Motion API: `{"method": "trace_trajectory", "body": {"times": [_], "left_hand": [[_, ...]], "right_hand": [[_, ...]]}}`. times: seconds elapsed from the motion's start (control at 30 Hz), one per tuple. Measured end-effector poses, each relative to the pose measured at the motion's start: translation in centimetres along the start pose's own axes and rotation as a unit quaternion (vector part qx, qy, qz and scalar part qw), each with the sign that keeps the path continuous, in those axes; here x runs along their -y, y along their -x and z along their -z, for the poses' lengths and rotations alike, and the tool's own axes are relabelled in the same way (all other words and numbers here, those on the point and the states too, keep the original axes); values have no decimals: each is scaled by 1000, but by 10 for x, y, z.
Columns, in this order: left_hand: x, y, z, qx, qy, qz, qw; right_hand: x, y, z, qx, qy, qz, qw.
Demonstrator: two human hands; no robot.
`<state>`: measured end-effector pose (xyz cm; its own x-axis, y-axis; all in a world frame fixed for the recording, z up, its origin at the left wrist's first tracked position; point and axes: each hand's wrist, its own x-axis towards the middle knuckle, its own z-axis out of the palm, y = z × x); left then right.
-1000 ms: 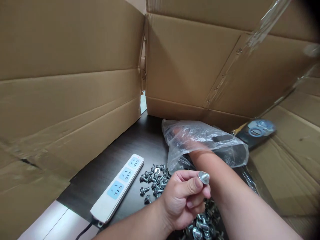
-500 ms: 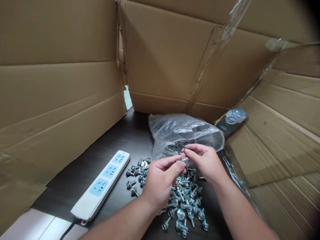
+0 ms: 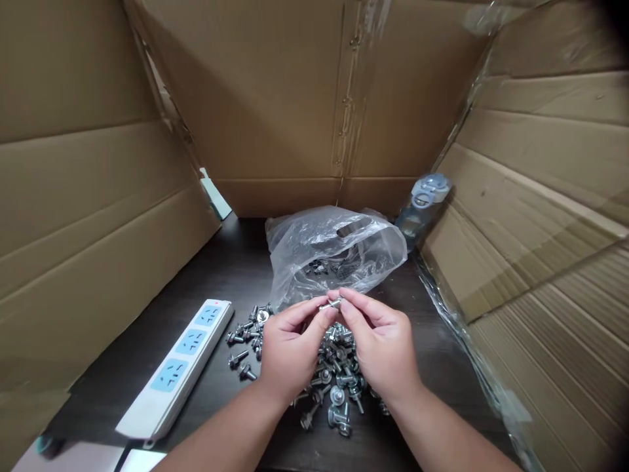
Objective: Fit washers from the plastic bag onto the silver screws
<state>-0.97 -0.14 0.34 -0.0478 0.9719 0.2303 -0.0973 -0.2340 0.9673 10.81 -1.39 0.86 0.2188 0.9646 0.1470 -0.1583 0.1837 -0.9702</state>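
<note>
Much here is hard for us to read. We see a small metal bolt (image 3: 331, 304) pinched between the fingertips of both hands, but the fingers cover most of it, so only a short shiny stretch shows and we cannot tell whether a nut or washer sits on it. Our left hand (image 3: 289, 348) closes on its left end with thumb and forefinger; our right hand (image 3: 381, 343) closes on its right end the same way. The two hands nearly touch at the fingertips.

The bolt is held above the desk (image 3: 221, 275), over the far edge of a heap of bolts (image 3: 334, 387). Our hands hide the middle of that heap; loose ones spread out to the left, near a power strip (image 3: 177, 369), whose near end and cable are cut off by the lower edge.

Just beyond the fingertips lies a clear bag (image 3: 334, 252), crumpled, with dark small parts inside that we cannot make out through the plastic. To the right of the bag, a blue-grey object (image 3: 423, 196) leans against the cardboard (image 3: 531, 196); it is blurred and we cannot say what it is. Cardboard walls stand on three sides of the desk, and their upper parts run out of view.
</note>
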Motion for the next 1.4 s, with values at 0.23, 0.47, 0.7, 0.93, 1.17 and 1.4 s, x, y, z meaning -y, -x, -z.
{"method": "trace_trajectory", "body": {"times": [0.23,0.47,0.7,0.93,1.17,1.4], "left_hand": [[1,0,2,-11,-52,-64,997],[-2,-4,6,-1,-82,-75,994],[0,-4,11,-21,-146,-129,980],[-2,-7,12,29,-163,-226,960],[1,-11,16,47,-192,-307,931],[-3,-17,22,107,-205,-363,903]], "right_hand": [[0,-1,3,37,20,39,998],[1,-12,13,69,118,181,974],[0,-22,24,125,164,272,940],[-2,-26,32,142,187,292,927],[-1,-26,36,155,217,277,923],[3,-25,36,236,226,180,928]]}}
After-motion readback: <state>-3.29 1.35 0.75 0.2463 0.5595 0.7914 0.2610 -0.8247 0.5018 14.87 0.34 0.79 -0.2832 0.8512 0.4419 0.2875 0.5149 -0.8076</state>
